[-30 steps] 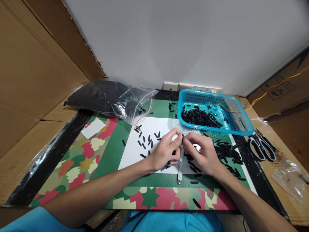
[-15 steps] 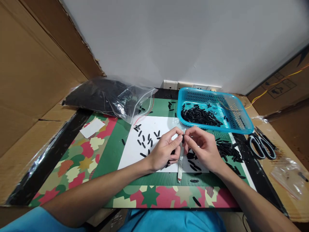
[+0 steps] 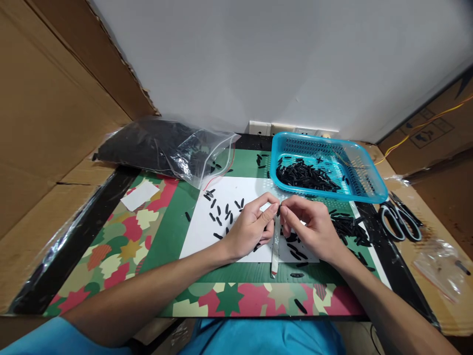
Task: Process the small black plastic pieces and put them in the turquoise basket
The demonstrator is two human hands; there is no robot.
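My left hand (image 3: 254, 224) and my right hand (image 3: 308, 224) meet fingertip to fingertip above a white sheet of paper (image 3: 199, 241). Both pinch a small black oblong piece (image 3: 279, 209), mostly hidden by the fingers. Under the hands lies a narrow whitish strip (image 3: 275, 256), its near end past the paper's edge. Loose black pieces (image 3: 218, 212) of the same long shape are scattered on the paper left of my left hand, and more lie beneath my right hand. A dense heap of black pieces (image 3: 349, 227) spreads to the right of my right wrist.
Behind the hands stands a blue plastic basket (image 3: 377, 197) holding many black pieces. A clear zip bag (image 3: 155, 148) full of black material lies at the back left. Scissors (image 3: 401, 222) and a small plastic bag (image 3: 443, 271) rest on the right. Cardboard (image 3: 55, 98) walls the left side.
Both hands stay together at nearly the same place, with only slight finger movement around the black piece. The whole view has shifted a little.
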